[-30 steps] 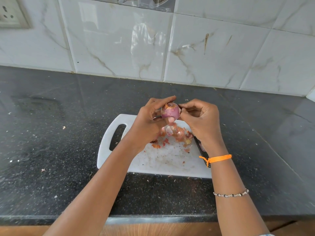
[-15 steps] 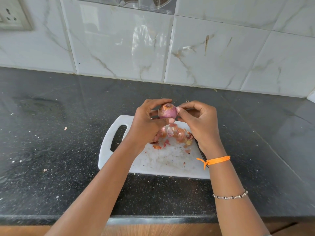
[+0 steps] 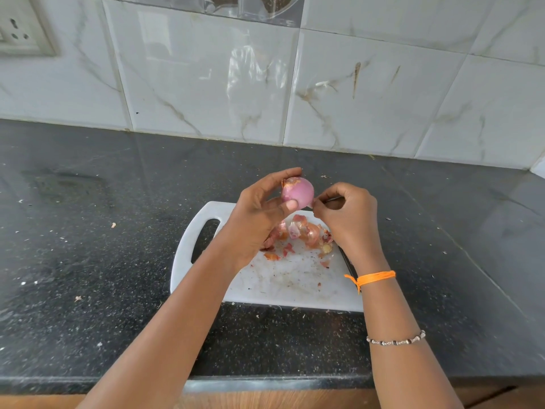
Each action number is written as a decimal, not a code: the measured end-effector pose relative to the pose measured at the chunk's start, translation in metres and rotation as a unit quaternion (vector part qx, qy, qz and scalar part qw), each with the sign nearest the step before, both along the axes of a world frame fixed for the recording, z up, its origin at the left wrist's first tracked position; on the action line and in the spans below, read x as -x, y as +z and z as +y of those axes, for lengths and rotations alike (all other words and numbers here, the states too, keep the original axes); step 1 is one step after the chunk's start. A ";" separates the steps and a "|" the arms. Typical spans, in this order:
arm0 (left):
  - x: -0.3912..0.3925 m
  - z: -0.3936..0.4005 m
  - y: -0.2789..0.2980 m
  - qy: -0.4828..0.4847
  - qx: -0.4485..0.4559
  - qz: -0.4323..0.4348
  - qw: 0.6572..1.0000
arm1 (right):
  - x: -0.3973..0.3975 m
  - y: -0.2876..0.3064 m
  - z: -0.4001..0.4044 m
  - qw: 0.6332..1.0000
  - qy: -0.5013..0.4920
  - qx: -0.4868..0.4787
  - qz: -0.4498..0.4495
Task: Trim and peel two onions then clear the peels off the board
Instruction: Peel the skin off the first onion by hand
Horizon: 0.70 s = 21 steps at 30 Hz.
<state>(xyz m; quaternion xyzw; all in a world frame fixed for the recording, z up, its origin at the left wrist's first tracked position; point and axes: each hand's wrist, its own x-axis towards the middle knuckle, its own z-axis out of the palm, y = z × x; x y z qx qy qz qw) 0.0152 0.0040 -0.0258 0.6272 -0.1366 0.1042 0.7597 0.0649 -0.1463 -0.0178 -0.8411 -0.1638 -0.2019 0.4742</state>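
Head view: a person stands at a dark worktop (image 3: 88, 261) with a white cutting board (image 3: 295, 287) lying on it, both hands raised just above the board.
Change: a second ago a loose strip of skin hung below the onion (image 3: 297, 192); now it is gone from the bulb and the purple surface shows smooth, with only a papery brown patch left at the upper left end.
Meaning: judging by this, the peeling of this onion is nearly finished; the last dry bit remains, and the clearing of the board is not yet begun.
Left hand (image 3: 259, 219): its grip is closed round the onion, thumb on the near side, fingers curled over the top and far side, holding it in the air.
Right hand (image 3: 348, 219): fingers curled in a tight pinch right at the onion's right edge; it seems to nip a small shred of skin, though the piece is too small to be sure.
Peels (image 3: 303, 231): a heap of pink and orange skins lies on the far half of the board, under and between the hands.
Second onion: not visible anywhere.
Knife: a dark edge shows beside the right wrist, mostly hidden.
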 end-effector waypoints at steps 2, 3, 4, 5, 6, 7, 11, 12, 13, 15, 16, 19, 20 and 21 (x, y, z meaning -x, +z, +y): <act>0.000 -0.001 -0.002 -0.010 0.000 0.004 1.000 | 0.000 0.000 0.000 0.999 0.013 0.010 0.031; -0.001 -0.001 -0.002 -0.015 0.002 0.005 1.000 | 0.001 0.001 0.000 0.997 0.037 -0.021 0.067; -0.001 -0.001 -0.002 -0.020 0.007 0.007 1.000 | 0.002 0.002 0.001 0.989 0.070 -0.074 0.108; -0.001 -0.002 -0.002 -0.025 0.014 0.008 1.000 | 0.003 0.003 0.001 0.975 0.105 -0.131 0.148; -0.001 -0.002 -0.002 -0.028 0.020 0.010 0.999 | 0.004 0.005 0.000 0.958 0.138 -0.175 0.179; -0.002 -0.002 -0.003 -0.029 0.024 0.011 0.999 | 0.005 0.006 0.000 0.945 0.165 -0.200 0.201; -0.002 -0.002 -0.004 -0.023 0.002 0.032 0.999 | 0.007 0.009 -0.003 0.919 0.213 -0.245 0.223; -0.002 -0.003 -0.003 -0.018 -0.007 0.041 0.999 | 0.007 0.010 -0.004 0.912 0.215 -0.267 0.227; -0.001 -0.003 -0.002 -0.014 -0.013 0.051 0.998 | 0.007 0.010 -0.004 0.903 0.217 -0.287 0.234; -0.001 -0.006 0.000 -0.003 -0.016 0.069 0.997 | 0.007 0.011 -0.005 0.892 0.225 -0.308 0.245; -0.001 -0.007 0.000 0.011 -0.024 0.068 0.997 | 0.008 0.011 -0.006 0.888 0.232 -0.312 0.246; 0.000 -0.010 0.002 0.055 -0.039 0.044 0.997 | 0.010 0.012 -0.005 0.895 0.240 -0.299 0.228; 0.001 -0.010 0.002 0.059 -0.038 0.039 0.997 | 0.010 0.013 -0.005 0.900 0.236 -0.294 0.220; 0.001 -0.010 0.002 0.056 -0.039 0.036 0.997 | 0.010 0.013 -0.006 0.904 0.229 -0.292 0.214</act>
